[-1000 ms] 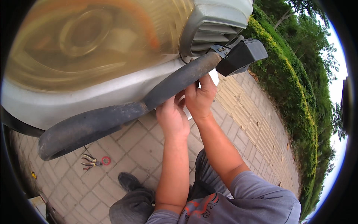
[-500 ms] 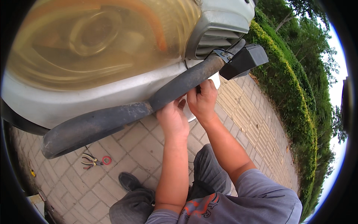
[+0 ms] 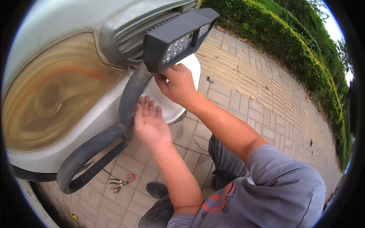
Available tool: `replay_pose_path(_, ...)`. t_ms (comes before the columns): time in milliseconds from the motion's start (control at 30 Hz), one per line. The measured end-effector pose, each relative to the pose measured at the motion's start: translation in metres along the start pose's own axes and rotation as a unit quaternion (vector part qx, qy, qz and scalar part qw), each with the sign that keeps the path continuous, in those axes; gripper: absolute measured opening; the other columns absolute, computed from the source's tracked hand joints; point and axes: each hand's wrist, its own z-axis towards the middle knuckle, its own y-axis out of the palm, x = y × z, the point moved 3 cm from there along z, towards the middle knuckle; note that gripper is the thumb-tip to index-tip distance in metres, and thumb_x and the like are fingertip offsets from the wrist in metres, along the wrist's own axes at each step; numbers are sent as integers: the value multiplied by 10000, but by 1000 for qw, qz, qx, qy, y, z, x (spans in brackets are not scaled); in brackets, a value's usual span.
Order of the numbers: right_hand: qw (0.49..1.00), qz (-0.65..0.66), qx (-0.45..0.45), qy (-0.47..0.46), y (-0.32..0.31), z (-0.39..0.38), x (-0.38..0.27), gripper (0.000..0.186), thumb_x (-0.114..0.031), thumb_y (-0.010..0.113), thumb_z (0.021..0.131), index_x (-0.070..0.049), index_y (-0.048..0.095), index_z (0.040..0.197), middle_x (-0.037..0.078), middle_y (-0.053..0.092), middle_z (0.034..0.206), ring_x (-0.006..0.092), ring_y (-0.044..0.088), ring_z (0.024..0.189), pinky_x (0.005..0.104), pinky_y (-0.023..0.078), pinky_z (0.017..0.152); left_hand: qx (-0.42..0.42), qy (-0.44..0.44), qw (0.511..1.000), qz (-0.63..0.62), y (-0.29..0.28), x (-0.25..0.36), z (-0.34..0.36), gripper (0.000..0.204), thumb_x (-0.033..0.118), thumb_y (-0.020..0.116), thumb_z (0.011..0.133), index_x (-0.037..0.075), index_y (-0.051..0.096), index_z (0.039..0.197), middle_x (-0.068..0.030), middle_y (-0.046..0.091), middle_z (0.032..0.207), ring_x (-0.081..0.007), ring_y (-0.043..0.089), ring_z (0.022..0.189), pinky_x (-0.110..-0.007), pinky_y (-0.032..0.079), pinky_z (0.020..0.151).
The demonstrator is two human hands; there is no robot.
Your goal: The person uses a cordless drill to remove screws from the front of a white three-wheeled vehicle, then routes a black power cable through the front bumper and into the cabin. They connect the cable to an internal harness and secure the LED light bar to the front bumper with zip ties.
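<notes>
While the vehicle's grey front fills the left of the view, the right hand (image 3: pixel 179 84) is up under the black LED work light (image 3: pixel 178 37), fingers curled against its lower edge and holding it there. That lamp sits at the top of the black bull bar (image 3: pixel 131 97), just in front of the grille (image 3: pixel 146 26), lens facing right. The left hand (image 3: pixel 149 123) is spread wide, palm flat against the bar's tube below the lamp, gripping nothing. To the left bulges the yellowed headlight (image 3: pixel 57 95), cloudy and amber. Down on the paving (image 3: pixel 235 83) lie a pair of pliers (image 3: pixel 116 184) and a red ring (image 3: pixel 130 177), well apart from both hands. A hedge (image 3: pixel 289 41) runs along the far right. The lamp looks rigid and fairly hefty for its size, with a glass-like front that should not be pressed; the housing's underside and back seem the safest places to grip.
</notes>
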Motion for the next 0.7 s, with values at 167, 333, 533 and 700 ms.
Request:
replay_pose_path(167, 997, 72, 34, 19, 4, -2, -6, 103, -87, 683, 780, -120, 674, 877, 31, 639, 676, 267, 563, 528, 361, 408, 517, -7, 2, 1000, 5, 2, -5, -1, 309, 288, 558, 909, 63, 598, 1118, -40, 561, 1128, -169, 454, 1055, -369, 333, 947)
replay_pose_path(333, 999, 30, -6, 29, 6, -3, -6, 115, -113, 676, 793, -140, 685, 904, 14, 637, 666, 244, 573, 541, 357, 403, 535, -7, 3, 1000, -5, 9, -6, 1, 297, 268, 550, 914, 57, 594, 1118, -49, 559, 1133, -178, 466, 1055, -382, 341, 965)
replay_pose_path(533, 992, 103, -1, 74, -7, -3, -10, 148, -111, 663, 792, -112, 691, 937, 54, 640, 673, 278, 599, 561, 383, 459, 532, -15, 0, 1000, -15, 1, -10, 0, 294, 255, 557, 908, 55, 590, 1122, -50, 562, 1140, -177, 468, 1055, -391, 349, 958)
replay_pose_path(700, 989, 126, 20, 75, -7, -2, -9, 138, -63, 681, 772, -57, 684, 909, 110, 636, 663, 311, 606, 551, 381, 476, 511, 6, 14, 1000, -4, -1, -8, 4, 293, 249, 568, 903, 47, 589, 1114, -56, 565, 1141, -185, 480, 1071, -400, 352, 965)
